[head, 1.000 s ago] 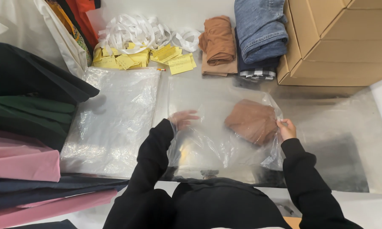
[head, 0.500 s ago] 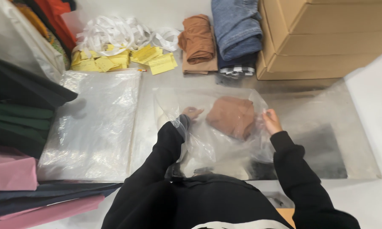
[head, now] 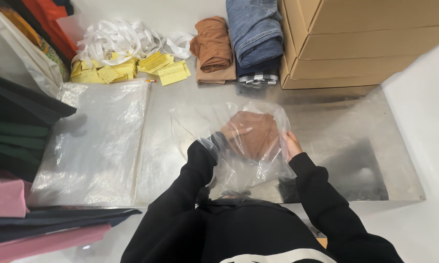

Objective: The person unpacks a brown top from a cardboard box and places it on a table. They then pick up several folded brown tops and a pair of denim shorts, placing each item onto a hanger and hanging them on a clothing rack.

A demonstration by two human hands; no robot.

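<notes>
A clear plastic bag (head: pixel 248 168) lies on the steel table (head: pixel 336 126) in front of me, with a folded brown garment (head: pixel 258 136) inside it. My left hand (head: pixel 231 131) reaches inside the bag and rests on the garment's left side. At the bag's right edge, my right hand (head: pixel 291 145) grips the plastic next to the garment. Both my sleeves are black.
A stack of clear bags (head: pixel 97 146) lies at left. Yellow slips (head: pixel 131 68) and white ribbons (head: pixel 117 39) sit at the back, beside a folded brown garment (head: pixel 212 48) and folded jeans (head: pixel 253 34). Cardboard boxes (head: pixel 365 39) stand back right. Folded dark, green and pink clothes (head: pixel 10 146) pile at left.
The bag and garment have been drawn closer to my body and bunched together. My left hand went from the bag's outer left edge into the bag onto the garment.
</notes>
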